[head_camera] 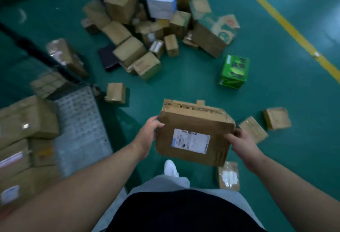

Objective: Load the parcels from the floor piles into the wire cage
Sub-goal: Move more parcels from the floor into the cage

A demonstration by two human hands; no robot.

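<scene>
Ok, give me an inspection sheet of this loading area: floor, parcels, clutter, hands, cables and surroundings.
Surface: green floor with a yellow line at right.
Job's things: labelled cardboard box held off the floor; parcel pile ahead; wire cage at left, blurred, with stacked boxes inside.
Clutter: green box and small parcels lying apart from the pile.
Grippers: left hand and right hand grip opposite sides of the labelled cardboard box.
Cables: nothing seen.
Surroundings: white shoe below the held box; the far edges are blurred.
</scene>
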